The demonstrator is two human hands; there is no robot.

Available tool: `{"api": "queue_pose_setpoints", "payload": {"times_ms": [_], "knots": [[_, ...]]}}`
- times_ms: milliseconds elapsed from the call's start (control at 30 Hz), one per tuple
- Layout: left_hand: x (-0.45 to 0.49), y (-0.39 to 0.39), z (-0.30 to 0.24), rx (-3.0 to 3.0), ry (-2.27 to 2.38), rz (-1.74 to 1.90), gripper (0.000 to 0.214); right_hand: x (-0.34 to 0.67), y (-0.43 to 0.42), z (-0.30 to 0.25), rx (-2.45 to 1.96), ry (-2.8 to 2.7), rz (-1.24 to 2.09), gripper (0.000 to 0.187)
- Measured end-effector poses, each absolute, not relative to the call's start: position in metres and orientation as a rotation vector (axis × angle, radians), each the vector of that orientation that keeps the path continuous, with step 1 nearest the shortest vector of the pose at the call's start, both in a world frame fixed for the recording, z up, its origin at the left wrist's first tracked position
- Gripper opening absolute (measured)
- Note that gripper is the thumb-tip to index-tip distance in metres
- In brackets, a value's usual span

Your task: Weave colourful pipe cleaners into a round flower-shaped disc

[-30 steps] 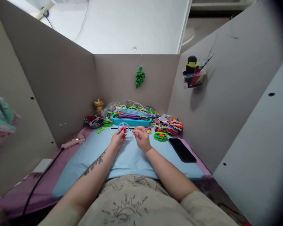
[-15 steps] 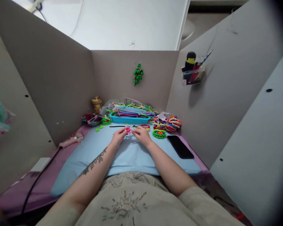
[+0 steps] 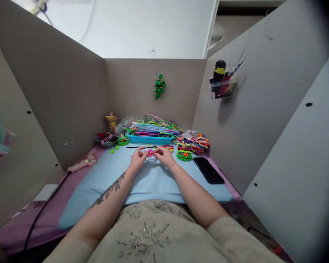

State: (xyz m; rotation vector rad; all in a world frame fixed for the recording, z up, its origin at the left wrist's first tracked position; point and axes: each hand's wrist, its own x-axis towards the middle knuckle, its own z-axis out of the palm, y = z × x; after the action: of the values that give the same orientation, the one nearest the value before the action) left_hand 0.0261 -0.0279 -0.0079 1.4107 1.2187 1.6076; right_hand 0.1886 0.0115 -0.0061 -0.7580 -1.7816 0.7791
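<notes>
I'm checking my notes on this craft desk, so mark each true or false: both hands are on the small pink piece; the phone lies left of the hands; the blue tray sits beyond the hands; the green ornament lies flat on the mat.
1. The left hand and right hand both pinch the small pink piece. True.
2. The phone lies left of the hands. False: it lies to their right.
3. The blue tray sits beyond the hands. True.
4. The green ornament lies flat on the mat. False: it hangs on the back wall.
</notes>
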Motion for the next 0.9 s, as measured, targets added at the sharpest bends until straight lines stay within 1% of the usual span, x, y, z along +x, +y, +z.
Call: {"api": "queue_pose_setpoints", "payload": {"times_ms": [200, 300, 400, 633, 733, 900], "knots": [[0.027, -0.031, -0.005, 1.436, 1.217, 1.662, 0.044, 0.184, 0.009, -0.005, -0.72, -1.683, 0.891, 0.019], [0.026, -0.033, -0.005, 1.438, 1.258, 1.733, 0.033, 0.185, 0.009, -0.003, -0.723, -1.596, 0.888, 0.016], [0.027, -0.034, -0.006, 1.466, 1.253, 1.687, 0.023, 0.185, 0.01, -0.003, -0.72, -1.54, 0.897, 0.015], [0.032, -0.031, -0.007, 1.449, 1.167, 1.521, 0.027, 0.18, 0.01, -0.006, -0.685, -1.556, 0.917, 0.017], [0.03, -0.03, -0.008, 1.429, 1.18, 1.472, 0.03, 0.178, 0.009, -0.006, -0.689, -1.563, 0.887, 0.016], [0.029, -0.031, -0.008, 1.402, 1.175, 1.449, 0.03, 0.177, 0.007, -0.007, -0.711, -1.62, 0.802, 0.013]]}}
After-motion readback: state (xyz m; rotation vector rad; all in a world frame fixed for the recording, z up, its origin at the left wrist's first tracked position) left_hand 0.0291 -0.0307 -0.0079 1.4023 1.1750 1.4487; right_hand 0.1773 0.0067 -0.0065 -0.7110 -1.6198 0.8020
